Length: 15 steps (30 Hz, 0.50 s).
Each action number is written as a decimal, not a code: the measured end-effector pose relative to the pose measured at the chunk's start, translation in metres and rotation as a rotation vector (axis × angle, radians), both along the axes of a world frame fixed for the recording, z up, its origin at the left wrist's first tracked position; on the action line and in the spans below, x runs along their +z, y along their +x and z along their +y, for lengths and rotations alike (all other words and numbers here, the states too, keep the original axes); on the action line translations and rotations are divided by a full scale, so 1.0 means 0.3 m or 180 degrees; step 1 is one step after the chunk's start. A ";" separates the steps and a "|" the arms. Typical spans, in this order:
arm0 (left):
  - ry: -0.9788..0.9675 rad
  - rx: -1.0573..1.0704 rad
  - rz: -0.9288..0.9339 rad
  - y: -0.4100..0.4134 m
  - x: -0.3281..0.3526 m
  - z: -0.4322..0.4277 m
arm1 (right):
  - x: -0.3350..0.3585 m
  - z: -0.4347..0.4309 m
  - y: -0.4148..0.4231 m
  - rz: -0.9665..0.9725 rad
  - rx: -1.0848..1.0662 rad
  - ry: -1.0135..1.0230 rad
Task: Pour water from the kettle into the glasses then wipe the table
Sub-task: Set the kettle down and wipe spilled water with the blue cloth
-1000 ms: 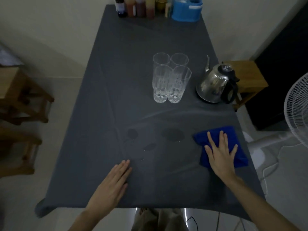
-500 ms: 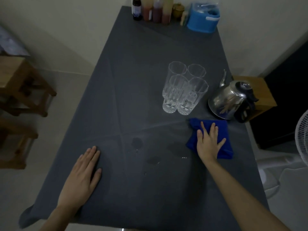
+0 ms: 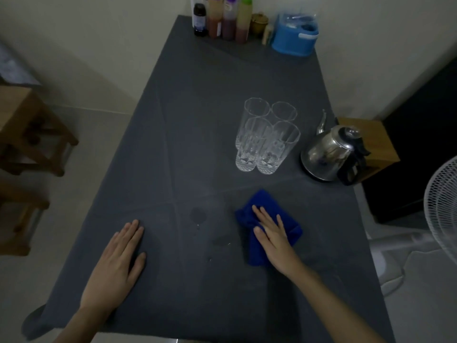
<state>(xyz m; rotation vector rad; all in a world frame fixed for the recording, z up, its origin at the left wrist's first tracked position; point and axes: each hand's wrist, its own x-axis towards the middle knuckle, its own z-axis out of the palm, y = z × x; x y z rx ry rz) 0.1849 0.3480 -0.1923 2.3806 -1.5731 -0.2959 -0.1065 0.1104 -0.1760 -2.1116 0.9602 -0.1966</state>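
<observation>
My right hand (image 3: 272, 240) presses flat on a blue cloth (image 3: 259, 211) lying on the dark grey table (image 3: 202, 125), right of centre near me. My left hand (image 3: 116, 266) rests flat and open on the cloth-covered table at the near left. Dark wet spots (image 3: 197, 215) lie between the two hands, just left of the blue cloth. Several clear cut glasses (image 3: 265, 142) stand clustered beyond the cloth. A steel kettle (image 3: 329, 154) with a black handle stands to their right near the table's right edge.
Bottles (image 3: 222, 18) and a blue container (image 3: 294, 35) line the table's far end against the wall. Wooden stools (image 3: 29, 129) stand on the floor at left, a wooden stool (image 3: 371, 142) behind the kettle, and a white fan (image 3: 442, 209) at right.
My right hand has slid the blue cloth leftward over the wet spot nearest it. My left hand has stayed flat on the table at the near left.
</observation>
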 end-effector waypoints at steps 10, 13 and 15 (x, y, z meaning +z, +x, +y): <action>0.0053 -0.0004 0.0015 0.000 0.005 0.001 | 0.039 -0.021 -0.418 0.1064 0.0598 -0.0799; 0.0040 -0.0011 0.0029 0.001 0.002 -0.002 | 0.040 -0.065 -0.466 0.1618 0.0649 -0.1117; 0.0032 -0.0029 0.0031 0.004 -0.003 -0.004 | 0.031 -0.084 -0.467 0.1878 0.0886 -0.1380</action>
